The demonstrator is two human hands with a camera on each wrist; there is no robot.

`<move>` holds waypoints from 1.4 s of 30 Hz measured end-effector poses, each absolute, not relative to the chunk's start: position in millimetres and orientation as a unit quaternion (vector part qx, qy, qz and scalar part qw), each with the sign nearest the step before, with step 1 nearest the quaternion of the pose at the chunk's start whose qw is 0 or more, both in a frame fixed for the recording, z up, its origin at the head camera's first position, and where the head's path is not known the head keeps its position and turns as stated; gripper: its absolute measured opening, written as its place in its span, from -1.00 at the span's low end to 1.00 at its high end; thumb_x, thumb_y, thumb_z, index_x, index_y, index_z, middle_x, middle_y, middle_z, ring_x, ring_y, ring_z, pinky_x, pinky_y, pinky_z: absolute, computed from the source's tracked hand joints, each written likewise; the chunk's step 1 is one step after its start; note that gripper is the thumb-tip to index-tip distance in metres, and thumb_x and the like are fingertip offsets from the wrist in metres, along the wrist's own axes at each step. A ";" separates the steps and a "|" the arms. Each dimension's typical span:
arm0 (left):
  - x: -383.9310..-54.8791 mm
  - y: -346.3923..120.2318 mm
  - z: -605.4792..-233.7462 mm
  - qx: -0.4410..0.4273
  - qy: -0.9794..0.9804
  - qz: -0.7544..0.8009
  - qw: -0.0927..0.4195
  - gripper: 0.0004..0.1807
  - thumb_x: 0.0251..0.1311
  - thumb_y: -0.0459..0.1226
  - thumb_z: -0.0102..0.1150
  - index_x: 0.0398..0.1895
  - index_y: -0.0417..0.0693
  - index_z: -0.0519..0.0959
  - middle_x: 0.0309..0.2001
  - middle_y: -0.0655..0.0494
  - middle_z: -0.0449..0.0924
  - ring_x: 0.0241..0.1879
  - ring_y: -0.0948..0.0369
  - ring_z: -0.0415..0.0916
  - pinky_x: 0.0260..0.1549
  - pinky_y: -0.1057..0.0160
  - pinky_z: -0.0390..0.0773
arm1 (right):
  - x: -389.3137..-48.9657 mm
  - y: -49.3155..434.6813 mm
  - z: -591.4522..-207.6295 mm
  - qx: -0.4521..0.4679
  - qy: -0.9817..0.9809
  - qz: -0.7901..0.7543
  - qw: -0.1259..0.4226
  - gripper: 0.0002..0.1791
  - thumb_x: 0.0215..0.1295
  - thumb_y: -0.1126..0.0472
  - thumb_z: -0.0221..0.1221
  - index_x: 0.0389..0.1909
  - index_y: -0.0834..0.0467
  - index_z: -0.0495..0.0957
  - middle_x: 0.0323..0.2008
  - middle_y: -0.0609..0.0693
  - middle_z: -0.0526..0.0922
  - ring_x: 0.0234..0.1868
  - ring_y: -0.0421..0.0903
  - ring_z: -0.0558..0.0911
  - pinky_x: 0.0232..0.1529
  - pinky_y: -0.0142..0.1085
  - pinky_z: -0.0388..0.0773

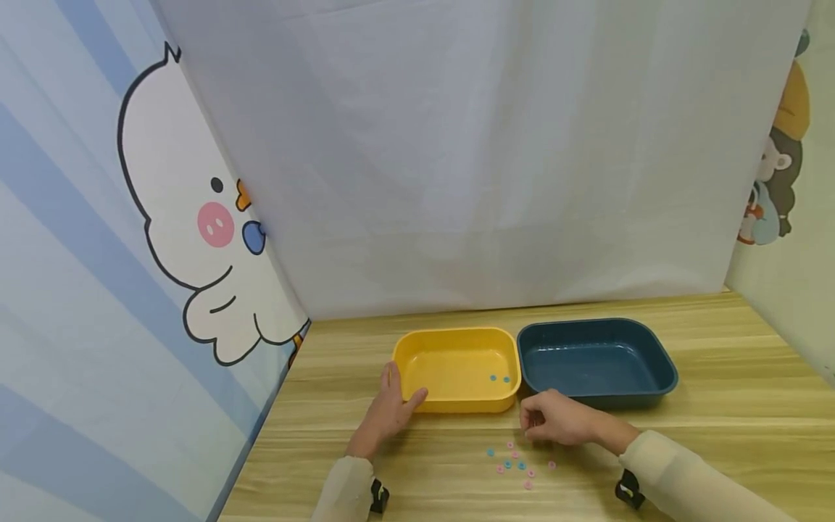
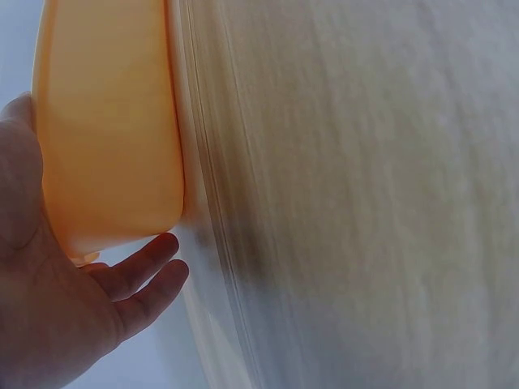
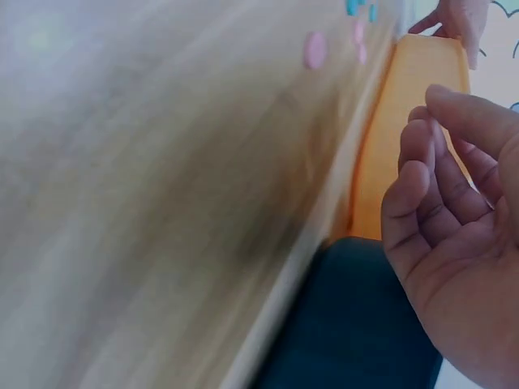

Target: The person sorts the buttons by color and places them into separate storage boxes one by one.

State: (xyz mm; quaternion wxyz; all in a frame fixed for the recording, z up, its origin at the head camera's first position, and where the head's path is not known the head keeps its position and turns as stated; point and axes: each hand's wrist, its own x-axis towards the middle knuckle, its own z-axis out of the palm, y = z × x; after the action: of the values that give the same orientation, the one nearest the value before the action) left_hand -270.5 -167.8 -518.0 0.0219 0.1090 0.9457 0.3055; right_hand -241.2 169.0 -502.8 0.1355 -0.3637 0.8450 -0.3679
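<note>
My left hand [image 1: 388,413] grips the front left corner of a yellow plastic bin [image 1: 457,406], thumb over its front rim, fingers along its side. In the left wrist view, fingers [image 2: 150,279] reach beneath the bin's corner. Two small blue beads [image 1: 493,378] lie in the bin at its right. My right hand [image 1: 561,419] is raised before the gap between this bin and a dark blue bin [image 1: 600,397]. Its fingers curl and the thumb [image 3: 462,113] meets the index finger; anything between them is hidden. Below it lie several loose pink beads [image 1: 528,485] and blue beads [image 1: 491,452].
The two bins stand side by side on a wood-grain table [image 1: 717,406]. A white cloth [image 1: 470,159] hangs behind the table. On the left is a blue-striped curtain with a cartoon bird [image 1: 176,174]. Dark wrist straps [image 1: 629,489] sit at both sleeves.
</note>
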 end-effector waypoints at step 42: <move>-270.3 -167.5 -517.6 0.111 0.946 0.303 0.022 -0.02 0.34 0.12 -0.09 0.43 -0.44 -0.26 0.42 -0.39 -0.31 0.27 -0.26 0.13 0.19 -0.13 0.21 | -274.7 149.5 -474.4 -0.264 0.855 -0.442 0.070 -0.96 0.28 0.30 0.18 -0.34 0.19 0.51 -0.47 -0.06 0.54 -0.52 -0.11 0.51 -0.52 -0.31 0.50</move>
State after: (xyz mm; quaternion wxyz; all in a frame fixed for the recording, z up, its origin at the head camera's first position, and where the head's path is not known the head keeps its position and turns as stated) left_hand -270.3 -167.5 -517.6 0.0223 0.1108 0.9462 0.3031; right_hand -274.7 149.5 -474.4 0.0698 -0.2644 0.8546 -0.4415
